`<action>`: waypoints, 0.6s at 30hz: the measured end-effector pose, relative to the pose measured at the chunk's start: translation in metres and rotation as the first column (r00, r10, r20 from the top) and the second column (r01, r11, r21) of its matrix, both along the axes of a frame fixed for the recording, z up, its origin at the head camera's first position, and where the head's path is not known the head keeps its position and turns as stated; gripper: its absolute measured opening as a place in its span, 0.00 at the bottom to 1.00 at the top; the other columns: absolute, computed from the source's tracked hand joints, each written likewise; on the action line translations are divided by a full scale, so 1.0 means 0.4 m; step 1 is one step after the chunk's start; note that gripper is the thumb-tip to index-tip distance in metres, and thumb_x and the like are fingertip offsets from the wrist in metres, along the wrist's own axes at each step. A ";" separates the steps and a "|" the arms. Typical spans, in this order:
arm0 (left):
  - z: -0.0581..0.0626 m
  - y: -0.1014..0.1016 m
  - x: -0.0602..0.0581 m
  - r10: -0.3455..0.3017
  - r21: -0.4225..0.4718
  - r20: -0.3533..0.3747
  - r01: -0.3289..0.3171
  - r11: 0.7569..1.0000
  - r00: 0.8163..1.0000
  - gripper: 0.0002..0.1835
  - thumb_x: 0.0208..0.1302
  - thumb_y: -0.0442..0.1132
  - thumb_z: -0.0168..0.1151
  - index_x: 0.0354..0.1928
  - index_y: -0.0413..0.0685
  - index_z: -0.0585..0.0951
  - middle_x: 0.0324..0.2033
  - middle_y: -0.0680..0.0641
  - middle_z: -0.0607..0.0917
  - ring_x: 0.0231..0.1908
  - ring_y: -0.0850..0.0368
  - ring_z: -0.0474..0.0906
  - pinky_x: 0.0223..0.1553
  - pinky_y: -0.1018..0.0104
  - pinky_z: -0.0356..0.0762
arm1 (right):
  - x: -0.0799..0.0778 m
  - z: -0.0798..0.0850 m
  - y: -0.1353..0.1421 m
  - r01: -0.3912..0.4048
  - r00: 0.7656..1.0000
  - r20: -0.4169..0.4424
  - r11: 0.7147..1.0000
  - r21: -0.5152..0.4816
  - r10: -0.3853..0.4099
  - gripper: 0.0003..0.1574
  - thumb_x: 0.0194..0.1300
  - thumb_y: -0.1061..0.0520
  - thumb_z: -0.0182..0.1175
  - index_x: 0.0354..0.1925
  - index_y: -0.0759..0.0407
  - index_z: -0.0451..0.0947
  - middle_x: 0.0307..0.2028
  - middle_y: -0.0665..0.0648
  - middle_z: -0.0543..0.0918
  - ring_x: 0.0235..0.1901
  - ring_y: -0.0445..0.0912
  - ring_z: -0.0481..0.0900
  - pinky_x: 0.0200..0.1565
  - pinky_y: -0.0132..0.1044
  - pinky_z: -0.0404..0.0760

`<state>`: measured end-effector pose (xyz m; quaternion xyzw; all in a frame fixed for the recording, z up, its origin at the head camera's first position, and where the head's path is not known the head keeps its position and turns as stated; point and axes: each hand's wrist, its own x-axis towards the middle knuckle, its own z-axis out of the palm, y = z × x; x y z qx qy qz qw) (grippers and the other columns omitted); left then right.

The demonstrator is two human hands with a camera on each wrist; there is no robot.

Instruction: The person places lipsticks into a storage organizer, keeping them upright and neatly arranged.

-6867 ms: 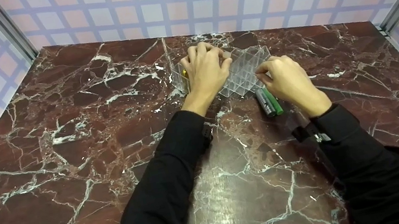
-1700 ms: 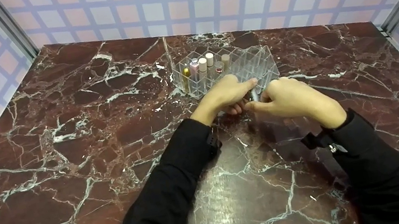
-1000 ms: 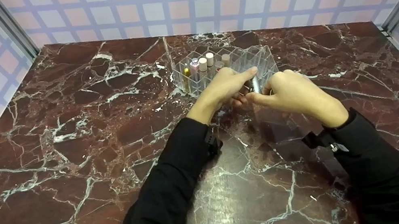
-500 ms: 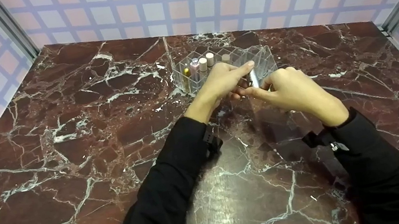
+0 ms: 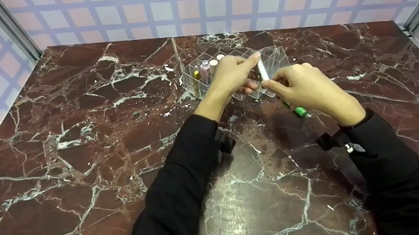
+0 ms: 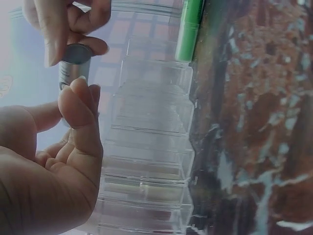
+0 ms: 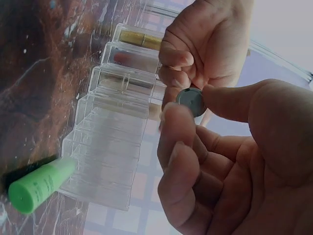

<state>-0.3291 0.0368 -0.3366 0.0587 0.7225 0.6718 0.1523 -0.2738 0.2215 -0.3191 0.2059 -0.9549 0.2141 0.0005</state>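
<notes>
A small silver-grey tube is held up between both hands, over the front of a clear acrylic organizer. My left hand pinches its side between thumb and fingers. My right hand grips its near end between thumb and fingertips. The left wrist view shows the tube with fingers at both ends. In the right wrist view its round grey end faces the camera. A green tube lies on the table just below the right hand, its far end near the organizer.
Upright in the organizer's left compartments are a gold tube, a pink-bodied tube and white-capped ones; the left hand covers others. A patterned back panel rises behind the marble table.
Earlier, the grey tube lay beside the green one on the table; now both hands hold it. Over the last second the hands rise toward the organizer, turning the tube, and the green tube shows again.
</notes>
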 end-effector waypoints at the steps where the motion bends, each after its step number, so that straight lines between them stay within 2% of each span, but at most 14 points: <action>1: 0.005 0.001 -0.001 0.004 0.002 -0.004 -0.004 1.000 1.000 0.19 0.74 0.51 0.60 0.38 0.39 0.83 0.27 0.42 0.84 0.16 0.60 0.77 0.18 0.73 0.77 | -0.002 0.001 0.001 0.009 1.000 0.005 1.000 -0.011 -0.009 0.26 0.78 0.39 0.52 0.38 0.57 0.84 0.18 0.53 0.79 0.14 0.45 0.76 0.18 0.36 0.72; 5: 0.025 0.003 -0.007 0.022 0.014 -0.015 -0.022 1.000 1.000 0.19 0.74 0.51 0.59 0.38 0.39 0.83 0.30 0.41 0.85 0.17 0.60 0.77 0.19 0.73 0.76 | -0.009 0.009 0.004 0.052 0.999 0.021 0.996 -0.071 -0.050 0.26 0.77 0.39 0.54 0.41 0.59 0.85 0.22 0.54 0.82 0.16 0.46 0.78 0.15 0.34 0.72; 9: 0.040 0.005 -0.012 0.031 0.002 -0.058 -0.031 1.000 0.998 0.19 0.75 0.50 0.59 0.38 0.40 0.83 0.31 0.40 0.85 0.18 0.60 0.77 0.19 0.73 0.77 | -0.019 0.011 0.006 0.077 0.997 0.016 0.990 -0.118 -0.076 0.25 0.76 0.40 0.57 0.43 0.60 0.85 0.27 0.56 0.86 0.20 0.46 0.83 0.21 0.33 0.78; 12: 0.053 0.004 -0.015 0.027 -0.021 -0.100 -0.030 0.999 0.995 0.18 0.76 0.49 0.58 0.39 0.40 0.84 0.32 0.39 0.86 0.19 0.59 0.78 0.20 0.72 0.78 | -0.029 0.010 0.005 0.091 0.995 -0.019 0.989 -0.113 -0.094 0.24 0.75 0.41 0.58 0.44 0.59 0.87 0.31 0.57 0.88 0.23 0.47 0.84 0.25 0.33 0.79; 18: 0.074 0.004 -0.026 0.042 -0.080 -0.165 -0.056 0.995 0.985 0.17 0.75 0.48 0.59 0.49 0.40 0.83 0.35 0.42 0.87 0.24 0.55 0.82 0.25 0.69 0.82 | -0.050 0.005 0.000 0.113 0.992 -0.034 0.985 -0.126 -0.119 0.20 0.74 0.45 0.60 0.46 0.59 0.87 0.37 0.61 0.89 0.26 0.50 0.84 0.25 0.32 0.76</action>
